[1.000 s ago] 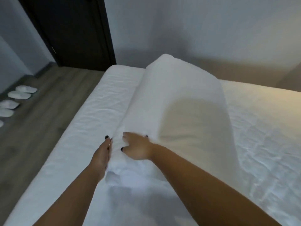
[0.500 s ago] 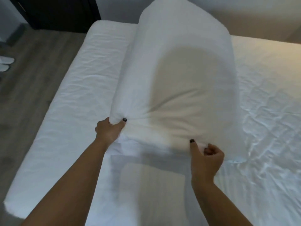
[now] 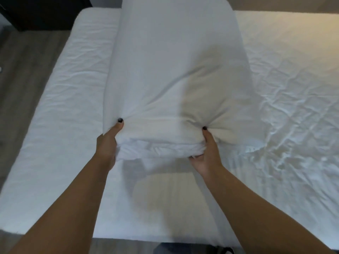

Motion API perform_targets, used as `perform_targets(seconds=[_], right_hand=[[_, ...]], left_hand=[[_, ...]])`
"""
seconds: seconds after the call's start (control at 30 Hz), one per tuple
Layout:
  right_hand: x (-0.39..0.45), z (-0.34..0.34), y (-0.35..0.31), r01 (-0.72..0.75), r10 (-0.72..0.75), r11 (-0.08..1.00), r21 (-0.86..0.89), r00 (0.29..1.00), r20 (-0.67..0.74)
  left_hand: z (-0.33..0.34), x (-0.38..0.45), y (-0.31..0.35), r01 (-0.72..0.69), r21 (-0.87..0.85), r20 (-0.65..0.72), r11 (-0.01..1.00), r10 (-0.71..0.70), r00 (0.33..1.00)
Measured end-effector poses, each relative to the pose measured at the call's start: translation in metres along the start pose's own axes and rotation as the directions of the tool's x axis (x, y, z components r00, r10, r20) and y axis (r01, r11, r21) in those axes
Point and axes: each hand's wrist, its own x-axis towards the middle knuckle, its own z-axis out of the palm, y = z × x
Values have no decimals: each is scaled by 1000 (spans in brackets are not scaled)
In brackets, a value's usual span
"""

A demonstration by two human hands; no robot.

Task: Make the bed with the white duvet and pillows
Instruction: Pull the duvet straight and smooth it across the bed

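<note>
While the wood floor [image 3: 23, 74] is showing along the far left, the bed [image 3: 60, 125] is taking up nearly everything else, its white sheet wrinkled and bare of any spread cover. Moving rightward, the left hand [image 3: 108, 143] is clamping the near left corner of a thick folded white bundle [image 3: 174, 70], thumb pressing into the top and the other fingers hidden beneath it. I am taking this bundle to be the duvet, though it is plump enough that a pillow cannot be ruled out. It is lying lengthwise down the middle of the mattress, reaching away toward the far end, with its near end raised slightly off the sheet and throwing a shadow below. Further right, the right hand [image 3: 207, 151] is gripping the opposite near corner the same way, thumb dug in on top, fingers curled under the stacked layers. Beyond it, the right half of the sheet is lying creased under warm light.

By my judgement, the step in hand is getting hold of the folded bundle to position or open it, so the bed-making is at an early stage. The next move is probably calling for both hands keeping their grip while lifting and pulling the layers apart evenly, so the cover spreads square rather than twisting.
</note>
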Motion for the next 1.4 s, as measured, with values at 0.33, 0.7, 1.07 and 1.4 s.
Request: perform_targets(seconds=[0.33, 0.7, 1.07, 1.4], right_hand=[[-71, -118, -237, 379, -398, 856, -352, 917, 19], [-139, -306, -134, 182, -487, 680, -710, 836, -252], [-148, -298, -88, 291, -466, 811, -507, 846, -259], [-211, -271, -104, 336, -631, 729, -596, 667, -396]], left_hand=[[221, -281, -150, 230, -378, 135, 896, -193, 972], [261, -331, -248, 214, 305, 41, 928, -238, 971], [127, -159, 66, -450, 391, -74, 803, 515, 854], [119, -156, 67, -507, 578, 243, 640, 458, 855]])
